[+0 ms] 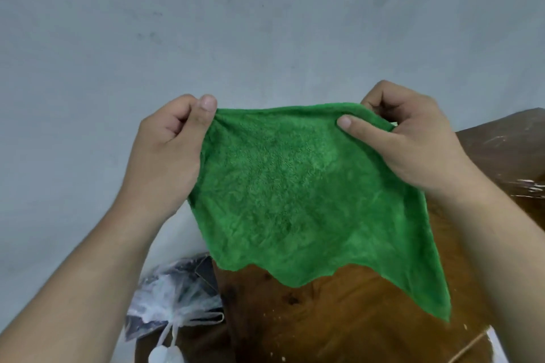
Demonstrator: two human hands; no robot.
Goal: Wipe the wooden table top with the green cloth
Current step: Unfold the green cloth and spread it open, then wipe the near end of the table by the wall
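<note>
— What lay nearest?
— A plastic bag (174, 298) beside the wooden worktop (339, 318).
— And above?
— The green cloth (295, 191) hung spread, left hand (168, 150) and right hand (413, 138) each pinching a top corner before a grey wall (265, 23).

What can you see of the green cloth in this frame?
The cloth is bright green, with a fluffy terry-like pile and a wavy lower hem. It is spread open in the air, hanging from its top edge above the wooden table without touching it. The left hand pinches the top left corner, the right hand the top right, thumb pressed on the front. One lower corner droops to the right.
</note>
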